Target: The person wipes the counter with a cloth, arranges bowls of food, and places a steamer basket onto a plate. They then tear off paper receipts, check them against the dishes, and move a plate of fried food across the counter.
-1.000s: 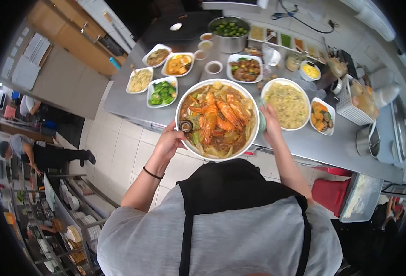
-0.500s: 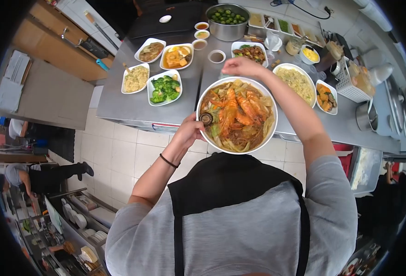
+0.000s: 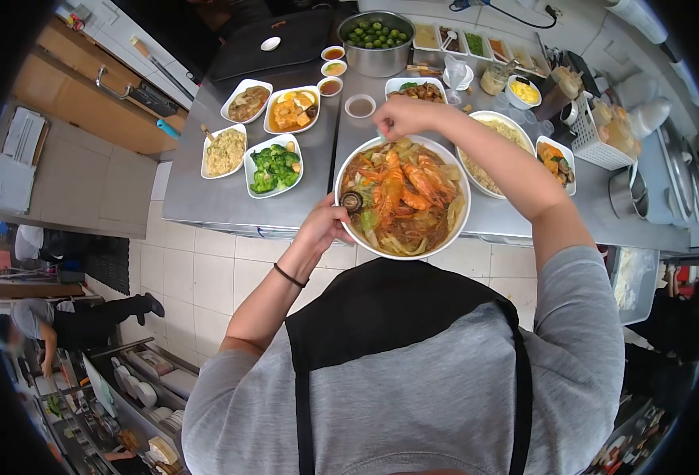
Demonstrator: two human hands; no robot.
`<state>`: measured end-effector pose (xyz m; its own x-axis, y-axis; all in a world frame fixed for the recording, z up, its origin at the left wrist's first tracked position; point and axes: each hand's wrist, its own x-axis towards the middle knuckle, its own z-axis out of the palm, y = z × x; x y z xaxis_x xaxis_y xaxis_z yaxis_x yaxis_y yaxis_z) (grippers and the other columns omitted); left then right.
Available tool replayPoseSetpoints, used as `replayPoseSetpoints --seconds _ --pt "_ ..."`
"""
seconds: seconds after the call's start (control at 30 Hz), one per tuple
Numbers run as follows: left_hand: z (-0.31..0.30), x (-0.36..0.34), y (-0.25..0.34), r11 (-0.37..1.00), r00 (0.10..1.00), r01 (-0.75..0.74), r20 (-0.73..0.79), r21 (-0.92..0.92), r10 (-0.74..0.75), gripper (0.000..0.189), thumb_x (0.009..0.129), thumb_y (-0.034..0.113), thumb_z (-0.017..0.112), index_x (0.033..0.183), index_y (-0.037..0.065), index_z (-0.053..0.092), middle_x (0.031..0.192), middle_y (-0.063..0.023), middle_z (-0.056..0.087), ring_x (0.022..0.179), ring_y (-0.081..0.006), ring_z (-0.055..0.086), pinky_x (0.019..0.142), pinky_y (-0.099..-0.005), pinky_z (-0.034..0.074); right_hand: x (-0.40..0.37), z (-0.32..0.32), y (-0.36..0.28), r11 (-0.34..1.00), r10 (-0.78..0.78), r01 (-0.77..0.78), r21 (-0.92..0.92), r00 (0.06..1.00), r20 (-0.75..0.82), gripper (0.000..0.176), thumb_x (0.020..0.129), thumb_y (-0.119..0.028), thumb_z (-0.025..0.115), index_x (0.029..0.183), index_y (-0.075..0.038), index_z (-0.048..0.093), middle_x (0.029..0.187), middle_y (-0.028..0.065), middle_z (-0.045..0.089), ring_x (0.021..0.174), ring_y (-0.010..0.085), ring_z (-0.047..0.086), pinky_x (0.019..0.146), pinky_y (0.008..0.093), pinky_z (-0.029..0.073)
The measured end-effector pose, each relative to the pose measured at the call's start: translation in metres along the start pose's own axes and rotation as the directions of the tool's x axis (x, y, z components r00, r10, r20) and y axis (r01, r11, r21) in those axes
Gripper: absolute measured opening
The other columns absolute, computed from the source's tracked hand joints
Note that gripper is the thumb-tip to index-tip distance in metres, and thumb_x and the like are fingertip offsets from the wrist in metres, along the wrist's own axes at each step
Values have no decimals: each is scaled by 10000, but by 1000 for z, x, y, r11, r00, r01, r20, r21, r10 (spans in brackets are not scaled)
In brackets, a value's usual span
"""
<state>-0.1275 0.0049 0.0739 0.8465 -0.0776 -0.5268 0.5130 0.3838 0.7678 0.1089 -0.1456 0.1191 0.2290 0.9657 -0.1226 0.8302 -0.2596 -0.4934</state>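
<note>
My left hand point(image 3: 323, 225) grips the left rim of a big white bowl point(image 3: 466, 207), fingers closed, the thumb at the edge. Large orange prawns point(image 3: 414, 184) lie in the bowl on glass noodles and cabbage, with a dark mushroom cap point(image 3: 352, 202) by my left thumb. The bowl is held out at the counter's front edge. Over its far rim is my right hand point(image 3: 406, 117), fingers pinched together and pointing down; whatever they hold, if anything, is hidden. Just left of that hand stands a small cup of brown sauce point(image 3: 359, 106).
On the steel counter point(image 3: 199, 194) stand broccoli point(image 3: 274, 168), egg and tofu point(image 3: 294, 111), a round bowl of noodles point(image 3: 488, 176) and a pot of green citrus point(image 3: 378, 59). At right are a white basket point(image 3: 603, 146) and a saucepan point(image 3: 628, 194). A person point(image 3: 44, 321) works at far left.
My right hand has drawn in closer to the bowl's far rim, with its fingers now turned more downward. My left hand still holds the bowl. The view has shifted slightly.
</note>
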Motion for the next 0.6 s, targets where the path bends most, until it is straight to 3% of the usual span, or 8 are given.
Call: replayPoseSetpoints --seconds 0.07,0.2,0.27,0.4,0.47,0.6 --pt "-4 -2 0 1000 999 -15 -30 -12 14 538 624 -23 466 1153 -49 374 1023 -164 521 831 -264 599 561 -361 569 -3 -5 4 990 41 -38 -139 999 15 118 609 -60 640 629 -35 527 616 71 571 595 207 560 553 315 425" --pt "-16 1 -8 996 996 -68 -69 -54 64 541 620 -32 459 1156 -55 382 1006 -174 534 792 -265 611 540 -357 570 -18 2 10 996 64 -70 -57 993 -103 139 601 -70 643 613 -42 508 614 80 564 607 220 559 553 318 424" --pt "-22 2 -14 993 993 -86 -82 -78 80 544 621 -35 455 1159 -53 383 997 -176 541 760 -264 619 530 -351 570 -24 8 9 963 253 -264 -57 956 -149 163 591 -80 649 604 -42 491 615 88 562 602 235 554 561 327 419" --pt "-27 2 -20 986 981 -136 -154 -91 121 529 634 -51 432 1161 -35 385 932 -164 559 639 -246 620 475 -321 556 -42 15 12 945 317 -324 -42 942 -113 144 605 -125 640 649 -26 545 653 134 572 642 273 577 582 371 474" --pt "-29 2 -23 983 974 -151 -187 -103 130 512 641 -58 429 1150 -24 394 880 -147 569 593 -227 614 442 -297 543 -52 24 23 806 483 -471 358 873 61 140 612 -88 662 631 -27 537 628 86 565 571 196 577 492 314 504" --pt "-38 6 -29 975 958 -179 -249 -132 142 485 652 -55 416 1135 -18 394 882 -148 569 592 -230 615 450 -297 549 -72 52 18 714 505 -497 494 853 130 140 617 -67 679 635 -27 546 629 49 562 526 132 559 433 263 505"
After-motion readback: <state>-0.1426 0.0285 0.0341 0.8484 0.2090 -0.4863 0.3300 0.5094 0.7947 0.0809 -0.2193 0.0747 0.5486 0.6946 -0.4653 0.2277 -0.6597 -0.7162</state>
